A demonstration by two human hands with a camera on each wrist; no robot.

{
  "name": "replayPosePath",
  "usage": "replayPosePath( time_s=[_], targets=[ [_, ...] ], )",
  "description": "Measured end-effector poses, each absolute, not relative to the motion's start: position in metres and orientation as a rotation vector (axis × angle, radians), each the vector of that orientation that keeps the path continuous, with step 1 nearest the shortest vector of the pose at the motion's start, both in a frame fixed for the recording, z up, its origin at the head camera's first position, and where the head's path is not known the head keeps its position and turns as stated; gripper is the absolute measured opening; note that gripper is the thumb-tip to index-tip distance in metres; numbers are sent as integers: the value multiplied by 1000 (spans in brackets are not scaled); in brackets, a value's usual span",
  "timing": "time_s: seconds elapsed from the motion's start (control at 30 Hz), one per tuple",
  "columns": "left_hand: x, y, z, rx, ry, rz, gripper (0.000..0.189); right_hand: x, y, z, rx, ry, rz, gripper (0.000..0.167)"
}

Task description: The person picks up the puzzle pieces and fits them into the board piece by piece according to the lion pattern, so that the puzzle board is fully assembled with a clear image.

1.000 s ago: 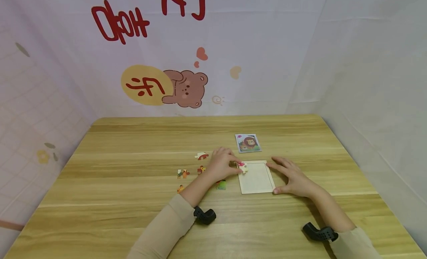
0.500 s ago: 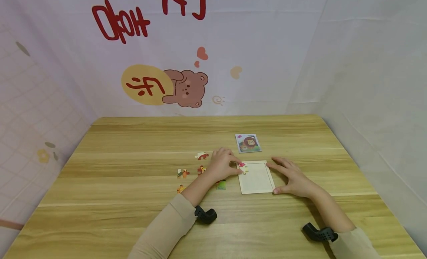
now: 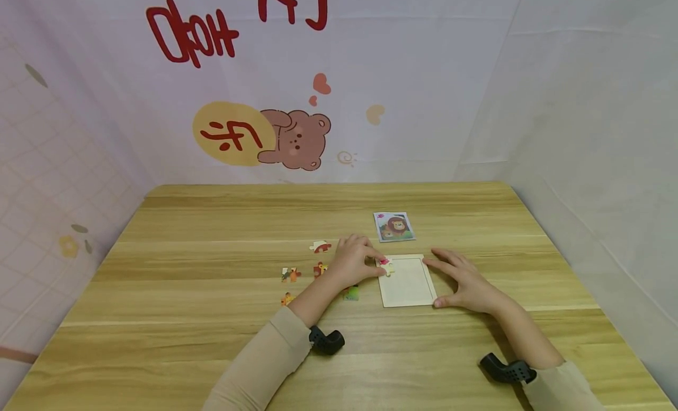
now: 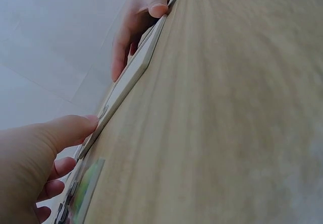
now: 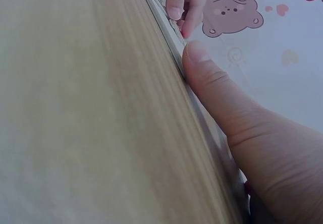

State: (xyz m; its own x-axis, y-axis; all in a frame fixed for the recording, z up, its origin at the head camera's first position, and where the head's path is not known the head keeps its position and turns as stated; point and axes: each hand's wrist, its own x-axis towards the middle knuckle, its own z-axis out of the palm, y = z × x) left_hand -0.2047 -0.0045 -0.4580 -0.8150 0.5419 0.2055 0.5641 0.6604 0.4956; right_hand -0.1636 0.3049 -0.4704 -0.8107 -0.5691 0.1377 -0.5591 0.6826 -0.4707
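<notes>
A shallow wooden puzzle tray [image 3: 408, 284] lies on the table in the head view. In its upper left corner sits a puzzle piece [image 3: 389, 268] with a pink patch. My left hand [image 3: 354, 261] pinches this piece between thumb and index finger, and the fingertips cover part of it. At the tray's right side, my right hand [image 3: 466, 284] holds the edge, thumb at the near corner and index finger at the far corner. In the left wrist view the left thumb [image 4: 75, 129] lies on the tray's corner. The right thumb [image 5: 212, 80] presses the tray's edge in the right wrist view.
Several loose puzzle pieces lie left of the tray, among them a white and red one [image 3: 320, 247], an orange one [image 3: 291, 274] and a green one [image 3: 351, 292]. A lion picture card [image 3: 394, 226] lies behind the tray on the wooden table [image 3: 212, 352].
The piece in the left hand has shifted very slightly in the tray's corner, lying a little flatter than a second ago. Both hands stay almost still.
</notes>
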Motion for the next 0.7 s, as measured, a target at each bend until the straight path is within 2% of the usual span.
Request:
replayPosePath(
  time_s=[0.7],
  targets=[
    [-197, 4, -453, -720, -2899, -985, 27, -163, 304, -468, -946, 2855, -792, 90]
  ],
)
